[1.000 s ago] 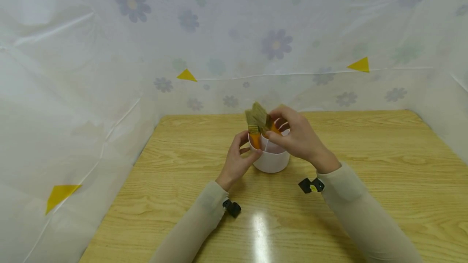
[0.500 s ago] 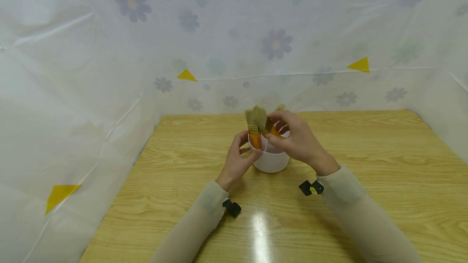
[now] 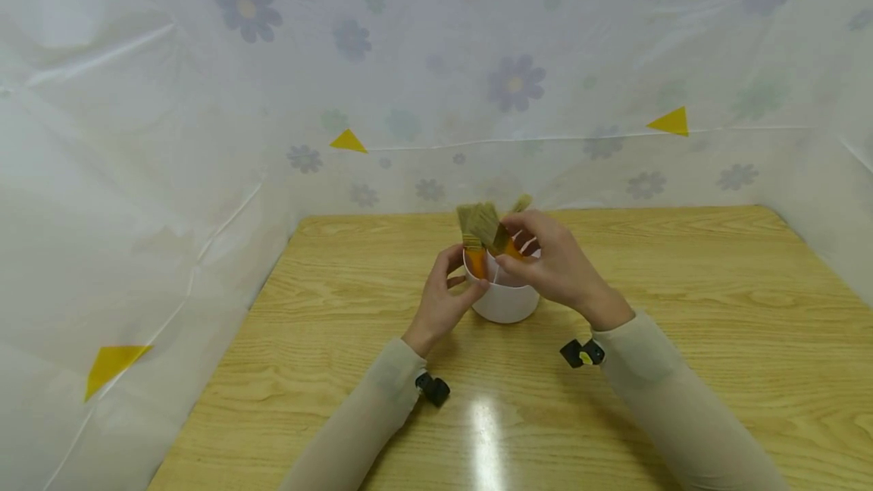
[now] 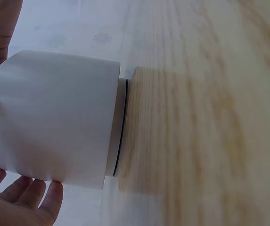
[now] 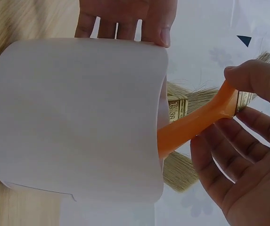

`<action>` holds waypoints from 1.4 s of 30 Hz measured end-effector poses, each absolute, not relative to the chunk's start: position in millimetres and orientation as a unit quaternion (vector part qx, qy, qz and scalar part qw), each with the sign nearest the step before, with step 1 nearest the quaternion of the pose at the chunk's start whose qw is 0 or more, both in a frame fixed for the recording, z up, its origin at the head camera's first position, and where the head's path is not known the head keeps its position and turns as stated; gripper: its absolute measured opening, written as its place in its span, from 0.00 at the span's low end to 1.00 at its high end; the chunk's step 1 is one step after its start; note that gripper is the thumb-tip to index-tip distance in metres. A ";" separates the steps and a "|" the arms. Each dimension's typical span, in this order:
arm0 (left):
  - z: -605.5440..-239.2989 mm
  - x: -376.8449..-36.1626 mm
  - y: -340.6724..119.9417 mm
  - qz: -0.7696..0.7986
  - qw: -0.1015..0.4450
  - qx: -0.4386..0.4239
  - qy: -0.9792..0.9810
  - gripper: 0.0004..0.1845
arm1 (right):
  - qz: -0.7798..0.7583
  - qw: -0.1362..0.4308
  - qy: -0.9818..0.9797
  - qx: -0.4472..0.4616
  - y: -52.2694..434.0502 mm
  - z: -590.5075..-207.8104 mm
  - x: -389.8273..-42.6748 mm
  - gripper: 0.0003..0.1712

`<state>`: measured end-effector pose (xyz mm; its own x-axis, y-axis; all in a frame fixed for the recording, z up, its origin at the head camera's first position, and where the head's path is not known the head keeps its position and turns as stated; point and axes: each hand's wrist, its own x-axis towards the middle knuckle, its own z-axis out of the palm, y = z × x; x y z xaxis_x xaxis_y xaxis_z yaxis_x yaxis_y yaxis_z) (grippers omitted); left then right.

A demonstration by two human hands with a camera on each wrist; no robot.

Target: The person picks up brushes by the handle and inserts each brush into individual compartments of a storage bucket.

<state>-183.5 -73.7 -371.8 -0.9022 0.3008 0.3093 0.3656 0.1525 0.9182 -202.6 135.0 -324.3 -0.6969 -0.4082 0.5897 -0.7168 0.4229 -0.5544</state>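
A white round container [image 3: 506,305] with an inner divider stands upright on the table. My left hand [image 3: 446,298] grips its left side, thumb at the front near the rim and fingers along the wall. My right hand [image 3: 559,260] pinches a flat paintbrush near its metal ferrule. That brush's orange handle [image 5: 191,127] reaches down into the container, and its bristles [image 3: 486,226] tilt up to the left. Another orange-handled paintbrush [image 3: 475,262] stands in the left part, bristles up. Behind my right hand show the bristles of a further brush [image 3: 523,203]. The lower handles are hidden inside.
The wood-grain table [image 3: 341,370] spreads around the container. A pale flowered plastic sheet [image 3: 436,82] hangs behind it, with more sheeting at both sides. Yellow triangles [image 3: 671,122] mark the sheeting. Each wrist carries a small black camera [image 3: 433,389].
My right hand has moved down slightly with its paintbrush, so the bristles sit lower than before. The brush at the back shows more. My left hand and the container have stayed put.
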 end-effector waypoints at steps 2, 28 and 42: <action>-372.0 -183.7 -73.6 -0.613 0.028 -0.220 -0.759 0.35 | 0.410 0.189 -0.823 0.344 135.6 -326.0 -202.7 0.26; -373.1 -184.0 -73.5 -0.618 0.025 -0.218 -0.755 0.34 | 0.366 0.217 -0.836 0.346 132.5 -341.1 -201.4 0.27; -374.0 -183.7 -74.1 -0.611 0.028 -0.214 -0.762 0.35 | 0.345 0.219 -0.842 0.352 133.8 -345.0 -198.6 0.28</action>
